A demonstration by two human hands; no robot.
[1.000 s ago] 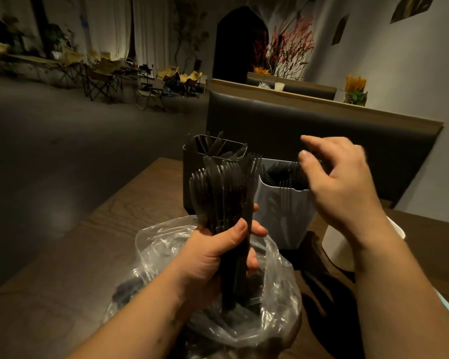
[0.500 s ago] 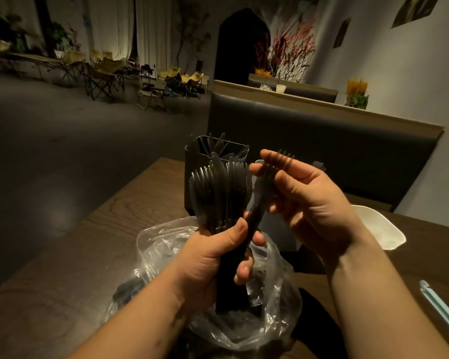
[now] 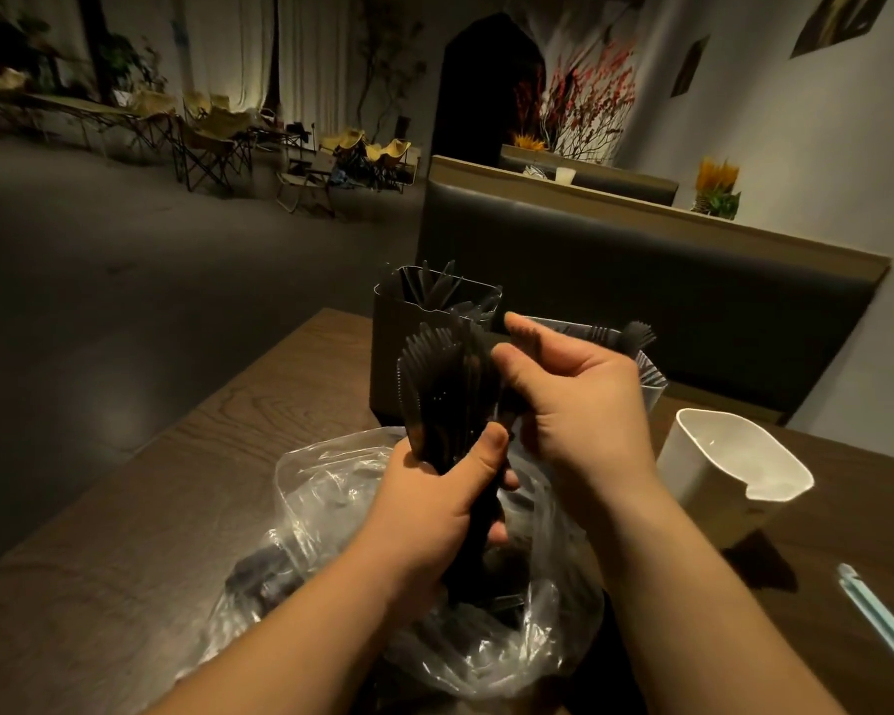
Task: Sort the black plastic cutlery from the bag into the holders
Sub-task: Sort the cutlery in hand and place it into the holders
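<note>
My left hand [image 3: 434, 503] grips a bundle of black plastic cutlery [image 3: 437, 384] upright above the clear plastic bag [image 3: 326, 487], which holds more dark pieces. My right hand [image 3: 579, 410] is against the bundle's right side, thumb and fingers pinching one black piece at its top. Behind the bundle stands a black holder [image 3: 393, 348] with knives in it. To its right a pale holder [image 3: 649, 376] contains forks. A white holder [image 3: 692, 456] on the right shows nothing inside.
The wooden table [image 3: 187, 508] ends close on the left, with open floor beyond. A dark padded bench back [image 3: 641, 270] rises right behind the holders. A pale blue stick [image 3: 878, 621] lies near the right edge.
My right hand came back from over the pale holder to the bundle, pinched a fork there, and now sits closer against the bundle. My left hand has kept its grip.
</note>
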